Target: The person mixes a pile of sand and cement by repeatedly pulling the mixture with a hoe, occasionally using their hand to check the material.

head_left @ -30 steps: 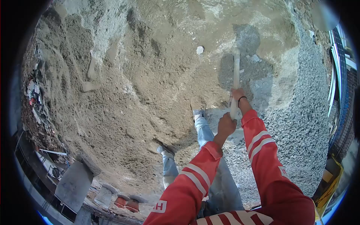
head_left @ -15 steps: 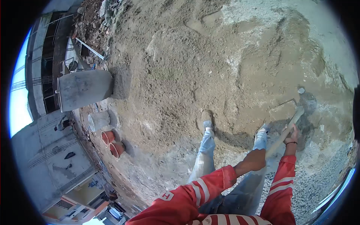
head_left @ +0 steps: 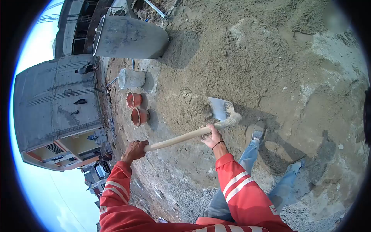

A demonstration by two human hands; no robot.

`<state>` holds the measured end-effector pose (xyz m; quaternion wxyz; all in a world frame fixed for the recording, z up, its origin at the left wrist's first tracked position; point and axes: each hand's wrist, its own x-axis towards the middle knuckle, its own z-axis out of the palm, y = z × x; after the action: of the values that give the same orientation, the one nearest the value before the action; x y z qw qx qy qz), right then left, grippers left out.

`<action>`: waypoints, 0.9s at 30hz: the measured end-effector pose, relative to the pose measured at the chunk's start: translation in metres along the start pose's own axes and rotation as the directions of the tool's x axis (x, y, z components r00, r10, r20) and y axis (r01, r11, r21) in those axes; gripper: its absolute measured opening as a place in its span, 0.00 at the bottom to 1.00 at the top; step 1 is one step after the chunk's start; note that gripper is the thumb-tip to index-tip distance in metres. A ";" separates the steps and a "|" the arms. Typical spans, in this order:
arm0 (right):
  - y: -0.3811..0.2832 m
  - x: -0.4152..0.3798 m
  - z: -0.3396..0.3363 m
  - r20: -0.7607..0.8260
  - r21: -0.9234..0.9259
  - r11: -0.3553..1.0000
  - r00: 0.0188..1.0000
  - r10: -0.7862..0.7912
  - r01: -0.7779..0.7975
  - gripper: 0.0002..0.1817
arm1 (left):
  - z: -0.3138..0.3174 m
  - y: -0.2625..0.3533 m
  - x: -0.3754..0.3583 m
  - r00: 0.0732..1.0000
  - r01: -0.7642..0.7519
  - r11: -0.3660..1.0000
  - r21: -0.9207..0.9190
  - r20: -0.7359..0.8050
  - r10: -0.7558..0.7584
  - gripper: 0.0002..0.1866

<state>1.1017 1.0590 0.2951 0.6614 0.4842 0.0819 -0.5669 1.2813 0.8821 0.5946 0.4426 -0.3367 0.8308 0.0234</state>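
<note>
A hoe with a pale wooden handle (head_left: 179,139) and a flat metal blade (head_left: 219,108) spans the space in front of me. My left hand (head_left: 134,151) is closed around the end of the handle. Closer to the blade, my right hand (head_left: 212,137) grips the handle from below, a dark band on its wrist. The blade rests against a mound of damp grey-brown sand or mortar mix (head_left: 185,102), and its lower edge is partly hidden in the material.
Two reddish buckets (head_left: 140,116) and a whitish bucket (head_left: 132,79) stand beyond the mound. A tall grey drum (head_left: 129,38) is past them. My shoes (head_left: 258,132) are on the sandy ground at right. Gravel lies near my legs. Another person (head_left: 85,69) is far off by a concrete wall (head_left: 54,104).
The hoe has swung from the right side to the left, its blade now at the mound. Both hands moved left with it, and the view turned toward the buckets and drum.
</note>
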 end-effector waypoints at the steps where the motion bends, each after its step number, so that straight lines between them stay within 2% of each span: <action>1: 0.000 -0.006 -0.002 -0.003 -0.009 1.000 1.000 -0.015 0.015 0.19 | -0.004 0.002 -0.002 0.999 0.021 1.000 0.017 0.031 -0.022 0.12; 3: -0.014 -0.022 -0.014 -0.043 -0.038 0.997 0.997 -0.071 0.069 0.18 | 0.009 0.026 0.009 0.997 -0.045 0.994 -0.095 0.060 0.051 0.12; 4: -0.033 -0.032 -0.027 -0.075 -0.054 0.991 0.989 -0.127 0.123 0.17 | 0.026 0.041 0.020 0.987 -0.142 0.982 -0.125 0.053 0.150 0.13; 6: -0.091 -0.057 -0.071 -0.210 -0.118 0.966 0.945 -0.251 0.230 0.18 | 0.047 0.114 0.044 0.969 -0.198 0.960 -0.196 0.107 0.222 0.16; 7: -0.129 -0.067 -0.107 -0.261 -0.125 0.946 0.910 -0.323 0.300 0.19 | 0.080 0.150 0.061 0.954 -0.254 0.931 -0.261 0.087 0.285 0.17; 8: -0.170 -0.091 -0.141 -0.317 -0.217 0.899 0.843 -0.434 0.381 0.21 | 0.098 0.200 0.072 0.940 -0.305 0.902 -0.306 0.054 0.336 0.17; 9: -0.209 -0.126 -0.163 -0.386 -0.253 0.844 0.750 -0.537 0.473 0.22 | 0.133 0.250 0.090 0.905 -0.364 0.844 -0.394 0.065 0.420 0.19; 10: -0.251 -0.167 -0.191 -0.432 -0.334 0.759 0.625 -0.650 0.559 0.21 | 0.132 0.314 0.095 0.872 -0.361 0.801 -0.478 0.132 0.472 0.20; 11: -0.289 -0.219 -0.209 -0.482 -0.377 0.677 0.490 -0.726 0.632 0.19 | 0.143 0.376 0.099 0.814 -0.442 0.675 -0.590 0.051 0.578 0.22; 12: -0.331 -0.270 -0.240 -0.480 -0.463 0.525 0.295 -0.826 0.714 0.17 | 0.147 0.438 0.096 0.766 -0.532 0.589 -0.608 -0.049 0.641 0.22; 13: -0.381 -0.323 -0.295 -0.361 -0.502 0.330 0.153 -0.920 0.799 0.16 | 0.140 0.499 0.093 0.669 -0.565 0.437 -0.700 -0.078 0.739 0.24; 14: -0.371 -0.412 -0.242 -0.362 -0.598 0.190 -0.051 -0.931 0.779 0.13 | 0.126 0.558 0.084 0.617 -0.616 0.370 -0.695 -0.134 0.775 0.23; 15: -0.358 -0.499 -0.191 -0.408 -0.738 0.186 -0.209 -0.889 0.649 0.11 | 0.107 0.612 0.071 0.552 -0.662 0.293 -0.690 -0.185 0.813 0.23; 16: -0.366 -0.566 -0.193 -0.333 -0.788 0.029 -0.387 -0.860 0.615 0.10 | 0.079 0.662 0.059 0.474 -0.693 0.224 -0.686 -0.199 0.858 0.24; 17: -0.368 -0.629 -0.189 -0.267 -0.651 -0.140 -0.398 -0.878 0.746 0.12 | 0.049 0.718 0.043 0.391 -0.715 0.153 -0.682 -0.209 0.896 0.24; 18: -0.357 -0.688 -0.167 -0.138 -0.612 -0.337 -0.516 -0.845 0.715 0.12 | 0.022 0.770 0.025 0.310 -0.747 0.042 -0.664 -0.291 0.905 0.23; 20: -0.351 -0.788 -0.146 -0.019 -0.587 -0.550 -0.689 -0.724 0.594 0.11 | -0.045 0.867 -0.018 0.169 -0.783 -0.119 -0.611 -0.392 0.904 0.24; 21: -0.350 -0.826 -0.142 0.000 -0.614 -0.578 -0.732 -0.682 0.538 0.12 | -0.081 0.914 -0.042 0.115 -0.797 -0.165 -0.580 -0.414 0.903 0.24; 22: -0.355 -0.854 -0.143 0.025 -0.634 -0.599 -0.762 -0.647 0.489 0.14 | -0.103 0.968 -0.064 0.037 -0.780 -0.303 -0.547 -0.525 0.850 0.23; 24: -0.382 -0.887 -0.160 0.032 -0.721 -0.603 -0.852 -0.522 0.342 0.14 | -0.144 1.068 -0.111 0.011 -0.796 -0.375 -0.475 -0.631 0.776 0.19; 25: -0.399 -0.899 -0.173 0.057 -0.801 -0.548 -0.880 -0.472 0.242 0.14 | -0.165 1.115 -0.127 -0.043 -0.752 -0.435 -0.495 -0.622 0.782 0.15; 26: -0.423 -0.914 -0.193 0.077 -0.862 -0.483 -0.902 -0.424 0.153 0.15 | -0.166 1.164 -0.126 -0.081 -0.804 -0.453 -0.386 -0.683 0.726 0.15; 27: -0.446 -0.934 -0.210 0.039 -0.948 -0.301 -0.900 -0.435 0.104 0.19 | -0.161 1.208 -0.125 -0.125 -0.845 -0.460 -0.271 -0.737 0.664 0.15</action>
<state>0.5039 1.8894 0.5560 -0.3132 0.2416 0.8552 -0.3350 0.5126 1.8275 0.4729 -0.0238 0.2560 0.7097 0.6559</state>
